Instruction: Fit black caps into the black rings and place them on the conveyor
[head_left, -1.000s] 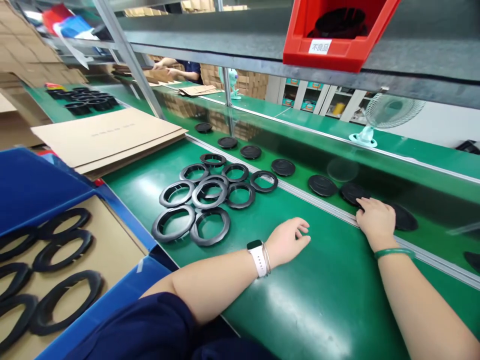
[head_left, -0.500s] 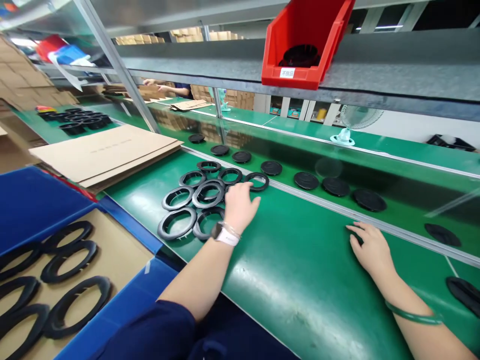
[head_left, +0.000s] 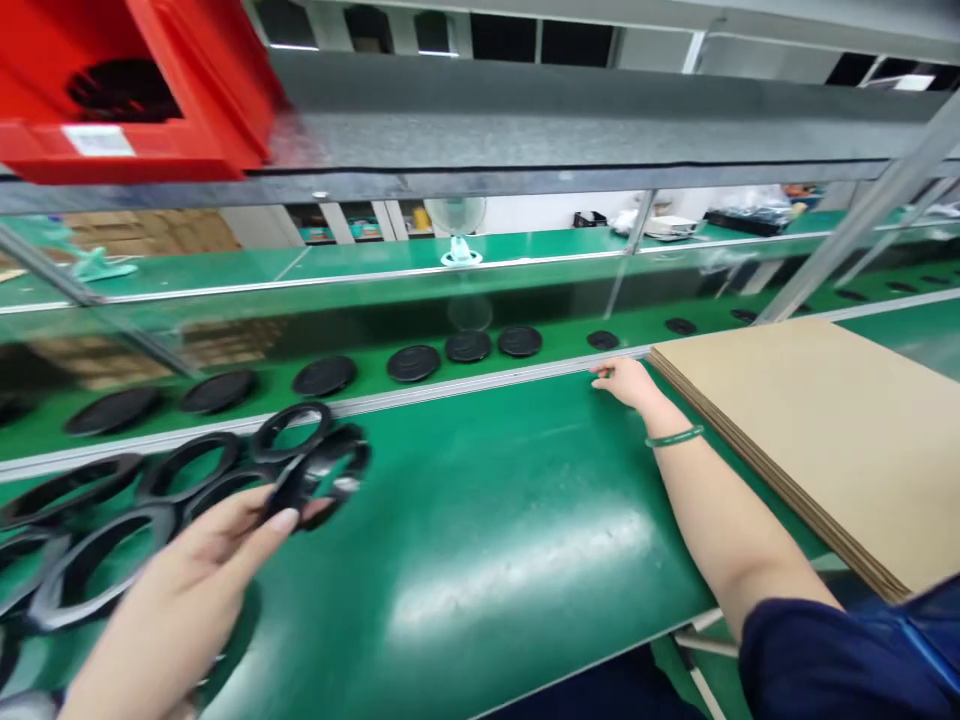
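Note:
My left hand (head_left: 199, 565) pinches a black ring (head_left: 302, 480) between thumb and fingers, holding it tilted above the green work surface (head_left: 480, 500). Several more black rings (head_left: 196, 465) lie close together on the green surface, behind and beside that hand; the wrist partly covers some. My right hand (head_left: 626, 382) is at the metal rail (head_left: 510, 378), fingers loosely bent and apart, with nothing seen in it. Just beyond its fingertips, a flat black disc (head_left: 602, 340) lies on the green strip behind the rail. More discs (head_left: 413, 363) form a row along that strip.
Flat cardboard sheets (head_left: 817, 400) are stacked to the right, beside my right forearm. A red bin (head_left: 217, 100) with black parts inside stands on the grey shelf (head_left: 480, 130) overhead. Slanting metal posts (head_left: 862, 220) rise behind the work surface.
The view has swung right, bringing the cardboard stack into sight. My left hand has lifted a ring from the group. My right hand has reached to the rail near a disc.

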